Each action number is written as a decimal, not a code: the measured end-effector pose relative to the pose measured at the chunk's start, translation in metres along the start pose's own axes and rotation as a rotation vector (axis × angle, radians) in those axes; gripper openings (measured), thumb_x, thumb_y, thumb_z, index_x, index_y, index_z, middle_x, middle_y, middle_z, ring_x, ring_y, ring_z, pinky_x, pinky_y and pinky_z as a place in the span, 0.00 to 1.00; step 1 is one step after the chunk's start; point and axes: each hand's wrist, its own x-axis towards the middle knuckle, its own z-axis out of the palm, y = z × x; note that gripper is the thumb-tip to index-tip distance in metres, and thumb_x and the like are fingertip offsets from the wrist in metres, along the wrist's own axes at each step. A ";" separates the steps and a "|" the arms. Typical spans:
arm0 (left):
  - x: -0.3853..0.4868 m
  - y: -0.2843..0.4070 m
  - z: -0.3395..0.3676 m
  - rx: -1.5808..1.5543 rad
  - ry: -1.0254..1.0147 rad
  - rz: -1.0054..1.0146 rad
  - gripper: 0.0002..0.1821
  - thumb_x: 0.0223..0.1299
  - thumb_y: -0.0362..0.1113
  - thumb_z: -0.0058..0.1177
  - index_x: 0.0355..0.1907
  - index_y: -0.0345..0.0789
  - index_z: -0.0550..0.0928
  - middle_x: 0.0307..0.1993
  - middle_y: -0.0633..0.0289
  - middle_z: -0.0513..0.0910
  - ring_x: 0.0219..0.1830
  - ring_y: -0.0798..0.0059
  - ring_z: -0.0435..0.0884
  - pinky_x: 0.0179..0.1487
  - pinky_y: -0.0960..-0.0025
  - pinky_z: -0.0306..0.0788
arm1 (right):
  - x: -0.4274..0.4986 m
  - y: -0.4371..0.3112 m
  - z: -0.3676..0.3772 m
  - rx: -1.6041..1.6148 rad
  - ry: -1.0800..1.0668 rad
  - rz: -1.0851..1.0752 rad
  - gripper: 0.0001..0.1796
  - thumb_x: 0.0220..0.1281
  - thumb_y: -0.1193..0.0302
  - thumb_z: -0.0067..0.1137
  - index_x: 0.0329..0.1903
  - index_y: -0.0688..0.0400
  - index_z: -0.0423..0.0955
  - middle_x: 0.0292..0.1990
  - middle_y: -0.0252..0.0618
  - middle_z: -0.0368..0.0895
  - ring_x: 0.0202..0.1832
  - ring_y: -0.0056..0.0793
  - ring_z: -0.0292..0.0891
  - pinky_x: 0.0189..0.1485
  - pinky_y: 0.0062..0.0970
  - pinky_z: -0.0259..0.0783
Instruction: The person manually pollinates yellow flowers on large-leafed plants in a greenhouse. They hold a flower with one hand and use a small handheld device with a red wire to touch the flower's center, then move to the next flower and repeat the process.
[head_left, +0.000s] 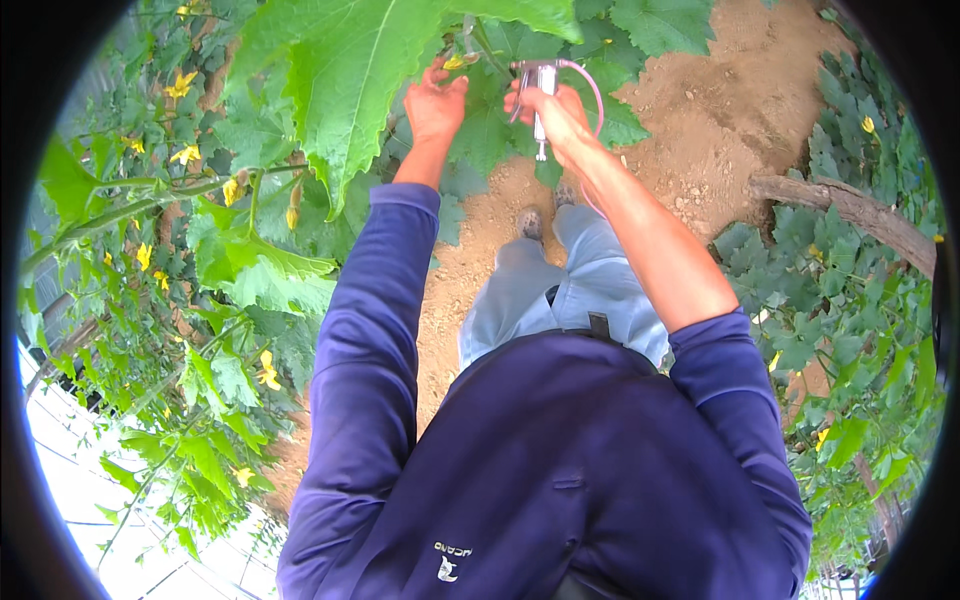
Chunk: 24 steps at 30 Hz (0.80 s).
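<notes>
My right hand (551, 105) is closed around a metal syringe-type hand sprayer (541, 97) with a trigger handle. A thin pink tube (598, 94) loops from its top and runs down behind my forearm. To the left, my left hand (437, 101) is raised with its fingers bent, just beside a yellow flower (454, 62) on a vine. Whether the fingertips touch the flower or its stem I cannot tell. A large green leaf (360, 75) hangs left of this hand and above it, nearer the camera.
Leafy vines with yellow flowers (185, 154) fill the left side, with a thick stem (112, 217) crossing there. More foliage (840, 247) grows at the right around a wooden pole (847, 202). Bare soil (712, 127) lies between the rows, under my shoes (530, 223).
</notes>
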 end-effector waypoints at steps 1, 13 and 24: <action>-0.002 0.006 -0.004 -0.115 -0.016 -0.024 0.29 0.57 0.35 0.70 0.63 0.34 0.80 0.51 0.52 0.89 0.47 0.63 0.89 0.52 0.63 0.82 | -0.017 0.000 -0.003 0.075 -0.011 -0.018 0.23 0.65 0.69 0.56 0.60 0.67 0.77 0.47 0.45 0.88 0.49 0.31 0.85 0.55 0.30 0.79; -0.092 0.089 -0.049 -0.447 -0.317 -0.294 0.20 0.70 0.33 0.63 0.60 0.27 0.79 0.53 0.53 0.85 0.47 0.68 0.88 0.47 0.68 0.84 | -0.112 0.017 -0.065 0.457 -0.188 -0.058 0.23 0.63 0.72 0.58 0.60 0.67 0.77 0.45 0.38 0.88 0.49 0.25 0.82 0.53 0.27 0.77; -0.046 0.190 0.062 0.365 -0.452 0.570 0.25 0.63 0.47 0.68 0.56 0.33 0.83 0.58 0.50 0.83 0.56 0.47 0.84 0.63 0.53 0.76 | -0.098 0.029 -0.294 0.293 0.012 0.025 0.23 0.64 0.73 0.59 0.61 0.65 0.76 0.48 0.36 0.87 0.50 0.24 0.82 0.55 0.28 0.76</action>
